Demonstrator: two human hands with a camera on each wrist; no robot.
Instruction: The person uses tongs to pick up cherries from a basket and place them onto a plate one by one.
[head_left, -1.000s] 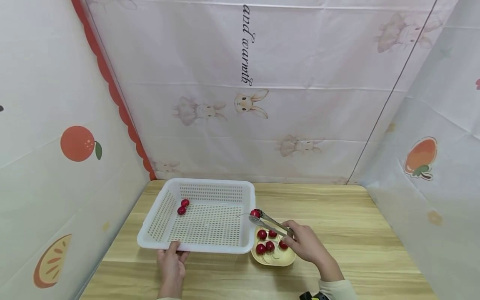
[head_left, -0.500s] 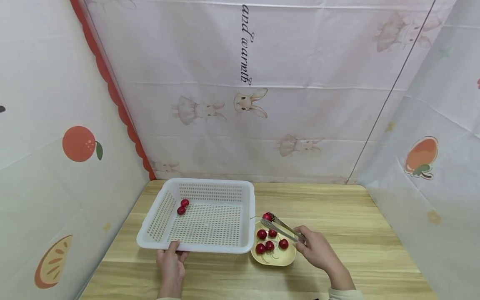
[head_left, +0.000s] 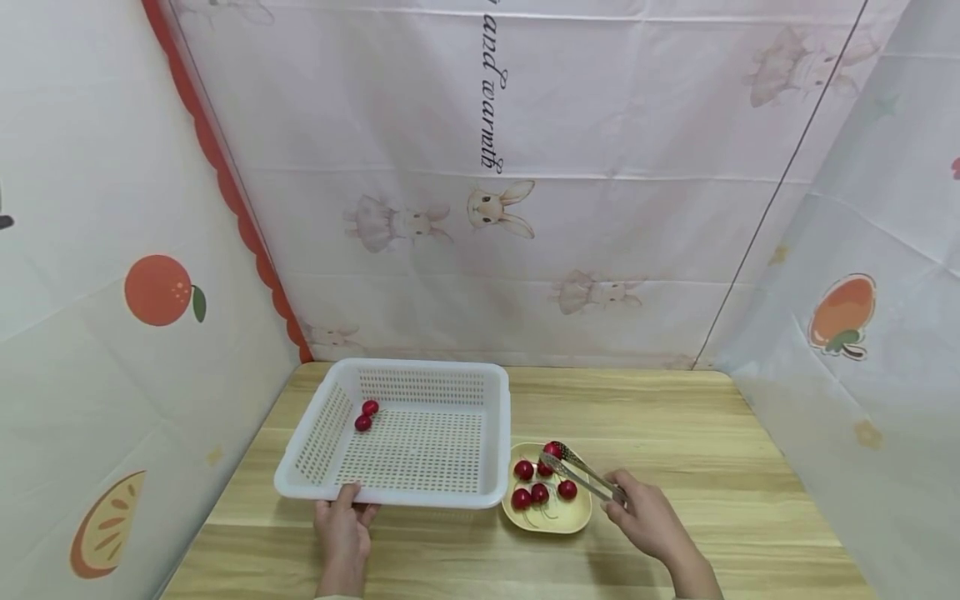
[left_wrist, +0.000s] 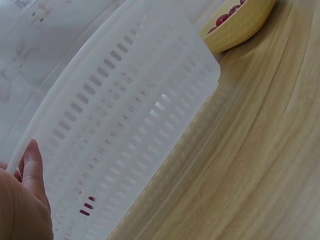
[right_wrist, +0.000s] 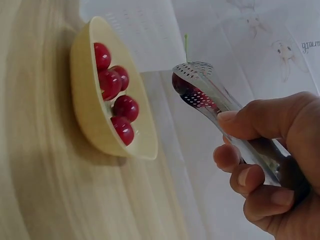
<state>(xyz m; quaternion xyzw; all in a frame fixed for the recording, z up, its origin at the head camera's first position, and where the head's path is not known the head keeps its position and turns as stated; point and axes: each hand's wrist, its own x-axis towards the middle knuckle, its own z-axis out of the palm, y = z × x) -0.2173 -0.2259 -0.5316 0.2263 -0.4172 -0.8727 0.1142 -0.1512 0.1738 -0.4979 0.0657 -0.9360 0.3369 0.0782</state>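
My right hand (head_left: 647,514) grips metal tongs (head_left: 588,477), and between their perforated tips a red cherry (right_wrist: 182,84) is pinched, its green stem pointing up in the right wrist view. That cherry is held above the far right part of a yellow bowl (head_left: 558,523), in which several more cherries (right_wrist: 126,108) with stems lie. With thumb over the rim and fingers beneath, my left hand (head_left: 343,537) holds the near left edge of a white perforated basket (head_left: 420,500). Two cherries (head_left: 363,423) rest touching each other at the basket's left side.
The wooden table (head_left: 675,425) carries both containers, the bowl standing close at the basket's right front corner. Printed cloth walls (head_left: 600,208) rise behind the table and along both sides.
My right hand has moved right and toward me with the tongs and the pinched cherry, from beside the basket's right rim to over the bowl. The left hand keeps its place on the basket.
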